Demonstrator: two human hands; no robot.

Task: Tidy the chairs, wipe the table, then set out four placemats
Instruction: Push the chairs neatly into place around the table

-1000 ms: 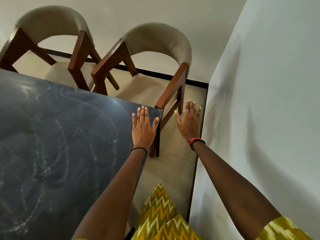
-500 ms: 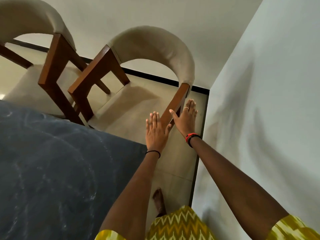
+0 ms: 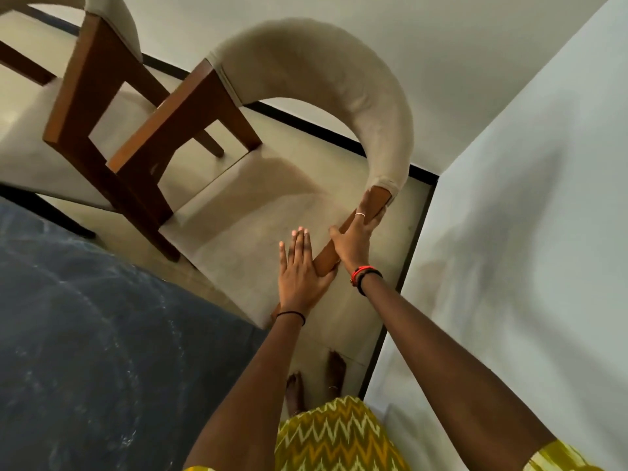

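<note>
A chair (image 3: 316,66) with a curved beige padded back, beige seat and brown wooden arms stands at the far corner of the dark marbled table (image 3: 85,334). My right hand (image 3: 356,236) wraps around its right wooden arm, just below the padded end. My left hand (image 3: 300,270) lies flat with fingers spread, its palm against the lower end of the same arm. A second matching chair (image 3: 88,79) stands to the left, close against the first.
A pale wall (image 3: 526,232) rises close on the right, leaving a narrow strip of beige floor (image 3: 373,300) between it and the table. The far wall with a black skirting runs behind the chairs. My bare feet (image 3: 316,379) stand on that strip.
I have stepped forward past the table corner. My right hand reached ahead and closed around the chair's right arm; my left hand left the table edge and came to rest on the same arm.
</note>
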